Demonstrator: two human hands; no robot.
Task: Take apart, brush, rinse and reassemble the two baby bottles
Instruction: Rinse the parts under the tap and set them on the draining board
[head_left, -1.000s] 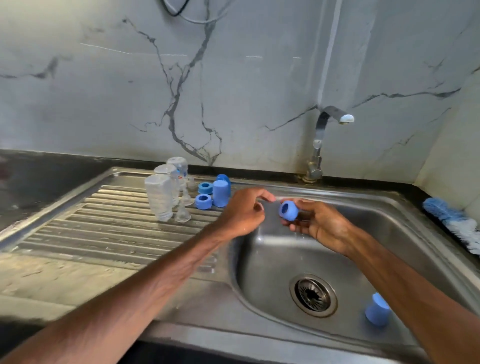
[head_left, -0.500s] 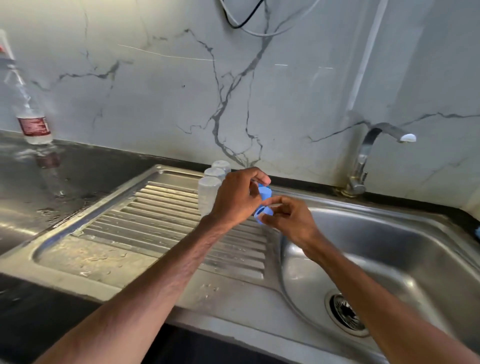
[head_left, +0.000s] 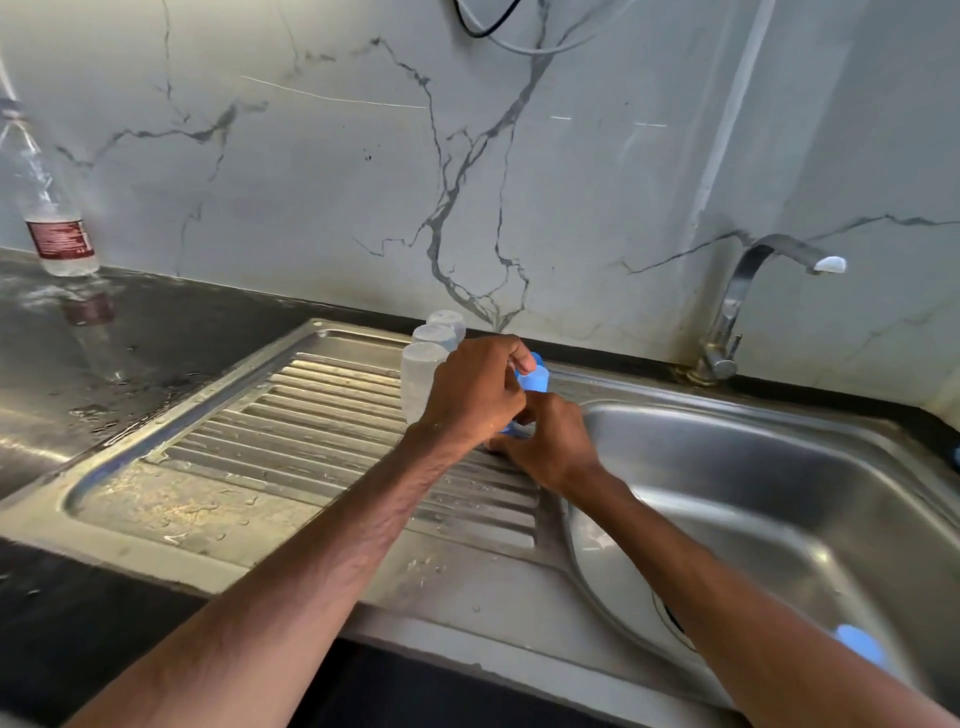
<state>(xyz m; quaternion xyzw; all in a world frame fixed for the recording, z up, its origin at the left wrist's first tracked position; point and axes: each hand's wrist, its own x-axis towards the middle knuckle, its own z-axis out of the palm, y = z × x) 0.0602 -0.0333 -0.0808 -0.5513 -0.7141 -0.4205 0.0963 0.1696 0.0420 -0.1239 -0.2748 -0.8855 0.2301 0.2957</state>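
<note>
Baby bottle bodies (head_left: 422, 384) stand in a tight group at the far edge of the drainboard (head_left: 291, 447), close to the side where the basin (head_left: 779, 493) begins. They are of clear plastic, a little cloudy, and they seem to stand mouth down, though the left hand hides their lower part. Just to the right of them stands a blue cap (head_left: 535, 382). A second blue cap (head_left: 857, 647) lies in the basin, toward its near edge, partly behind the right forearm.

The left hand (head_left: 475, 397) has its fingers curled, with the thumb lying against the top of the blue cap; whether it really grips anything, I cannot tell. The right hand (head_left: 553, 449) is low on the drainboard and touches the left one. Its fingertips pinch a small blue ring (head_left: 511, 429), of which only a sliver shows.

In my judgement all these parts are light, stiff and not fragile, but they are wet and therefore slippery. The ring is best taken by its outer wall, between thumb and finger. A body is best taken around its middle with the whole hand, because an empty one will fall over at a small push.
</note>
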